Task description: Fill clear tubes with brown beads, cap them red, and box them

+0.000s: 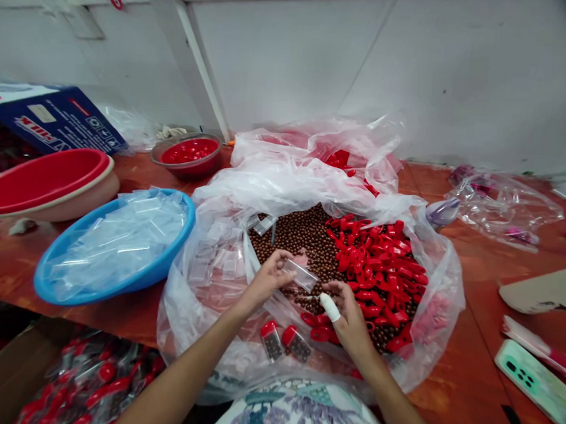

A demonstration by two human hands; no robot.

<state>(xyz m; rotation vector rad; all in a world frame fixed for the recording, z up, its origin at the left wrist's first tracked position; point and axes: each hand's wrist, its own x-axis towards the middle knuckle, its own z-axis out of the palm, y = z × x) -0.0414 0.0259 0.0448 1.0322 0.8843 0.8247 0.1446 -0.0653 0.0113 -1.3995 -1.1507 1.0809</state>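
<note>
My left hand (274,275) grips a small clear plastic container (301,276), held tilted above a heap of small brown balls (296,234). Close to the container's right end is my right hand (347,311), its thumb wrapped in white. Its fingers curl in toward the thumb; whatever lies between them is too small to make out. Red plastic pieces (379,266) are piled on the balls to the right. Two filled containers with red caps (272,339) lie nearer to me. More clear containers (210,252) rest left of the balls.
A white plastic sheet (184,323) surrounds the heap. Left are a blue basin (186,233) of clear containers, a red basin (45,176) and a bowl (210,165) with red pieces. Red-capped items (102,379) fill a box below. A phone (533,379) lies right.
</note>
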